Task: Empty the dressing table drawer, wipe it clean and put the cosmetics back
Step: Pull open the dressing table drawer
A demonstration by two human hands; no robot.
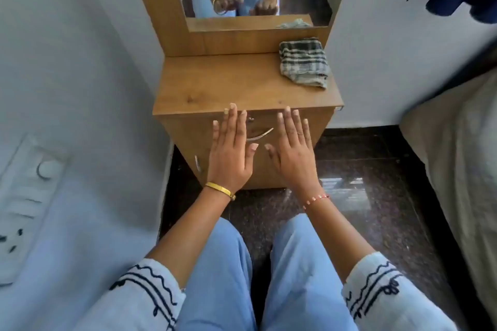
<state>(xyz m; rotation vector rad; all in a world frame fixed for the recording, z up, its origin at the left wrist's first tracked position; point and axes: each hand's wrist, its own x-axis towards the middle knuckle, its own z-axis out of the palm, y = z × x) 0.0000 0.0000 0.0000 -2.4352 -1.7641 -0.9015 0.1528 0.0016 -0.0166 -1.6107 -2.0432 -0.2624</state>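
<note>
Head view, left hand (228, 154), right hand (294, 154) flat, drawer (188, 140) closed, cloth (304, 62) on top

Single head-worn wide-angle view, looking forward and down, close above dressing table (242, 88) front

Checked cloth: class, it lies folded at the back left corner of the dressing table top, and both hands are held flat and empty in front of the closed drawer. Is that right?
One detail is wrong. The head view shows the checked cloth at the back right corner of the dressing table top, not the left. The rest holds: the left hand and right hand are flat and empty before the closed drawer.
</note>
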